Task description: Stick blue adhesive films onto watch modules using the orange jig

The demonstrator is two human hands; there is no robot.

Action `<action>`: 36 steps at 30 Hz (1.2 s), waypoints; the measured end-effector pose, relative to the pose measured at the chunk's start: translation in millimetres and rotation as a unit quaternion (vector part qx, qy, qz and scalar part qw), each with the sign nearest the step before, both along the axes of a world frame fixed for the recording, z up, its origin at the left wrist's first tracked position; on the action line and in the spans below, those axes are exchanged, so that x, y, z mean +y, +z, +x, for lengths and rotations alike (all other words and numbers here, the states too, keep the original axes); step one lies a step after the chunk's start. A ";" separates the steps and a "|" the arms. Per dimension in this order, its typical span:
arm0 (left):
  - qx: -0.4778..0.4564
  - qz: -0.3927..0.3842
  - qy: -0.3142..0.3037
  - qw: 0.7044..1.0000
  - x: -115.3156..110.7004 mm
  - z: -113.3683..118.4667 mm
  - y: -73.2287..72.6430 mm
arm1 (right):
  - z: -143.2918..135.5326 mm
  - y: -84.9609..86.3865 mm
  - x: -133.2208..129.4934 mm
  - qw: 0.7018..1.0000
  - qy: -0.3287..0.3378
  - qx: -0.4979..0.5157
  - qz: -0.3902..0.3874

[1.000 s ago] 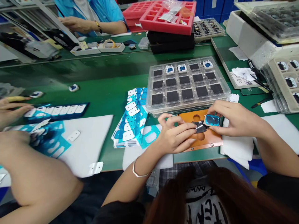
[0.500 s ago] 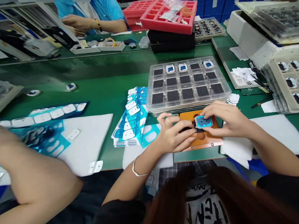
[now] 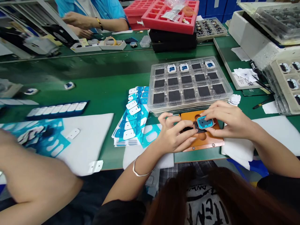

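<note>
My right hand (image 3: 226, 119) grips a small watch case (image 3: 205, 122) by its right side, thumb below and fingers above. The case has a blue face and a pale rim, and it is tilted over an orange fixture plate (image 3: 199, 143). At its left edge sits a black piece (image 3: 195, 127), partly covered by the fingers of my left hand (image 3: 175, 132), which are curled against it. Left of that hand, a stack of blue-and-white adhesive sheets (image 3: 131, 117) lies by a white foam sheet (image 3: 131, 159).
Behind my hands stands a clear compartment tray (image 3: 188, 106) with several watch cases. Farther back is a red tray (image 3: 168, 26); a white foam box (image 3: 248, 34) is at right. A co-worker's arm (image 3: 39, 175) reaches in at left; another person's hands (image 3: 78, 23) are across the bench.
The watch case has tilted slightly and sits a little farther right in my right hand. My left hand stays nearly still. At left, the co-worker's strip of white labels has shifted.
</note>
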State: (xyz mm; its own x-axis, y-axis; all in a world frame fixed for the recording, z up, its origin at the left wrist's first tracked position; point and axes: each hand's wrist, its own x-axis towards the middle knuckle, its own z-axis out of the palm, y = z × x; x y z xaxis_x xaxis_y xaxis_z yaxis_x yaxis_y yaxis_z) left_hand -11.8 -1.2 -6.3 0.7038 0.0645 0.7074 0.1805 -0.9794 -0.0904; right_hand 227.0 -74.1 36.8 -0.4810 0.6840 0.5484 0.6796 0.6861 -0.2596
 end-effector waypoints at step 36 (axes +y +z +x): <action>-0.005 -0.044 -0.008 0.999 -3.1 1.4 2.1 | 2.4 0.2 2.1 0.998 -0.030 0.009 -0.052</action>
